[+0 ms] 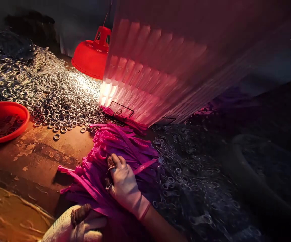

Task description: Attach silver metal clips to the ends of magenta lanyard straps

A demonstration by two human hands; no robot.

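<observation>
A heap of purple straps (97, 171) with looped ends lies in the middle of the work surface. My right hand (127, 185) rests on top of it in a pale glove with dark brown wraps on the thumb and index finger. Those two fingertips are apart, with purple straps showing between them. At the bottom edge is my left hand (72, 222), also gloved, with a brown wrap on one finger. Its fingers are curled in close to the near straps, and whatever they may hold is hidden.
A large pile of metal rings (67, 101) spreads behind the straps. At left stands a red bowl (21, 129) with rings inside. A red lamp (91, 58) hangs beside a pale ribbed panel (145, 77). Metal ring-ended pieces (180, 188) lie in shadow at right.
</observation>
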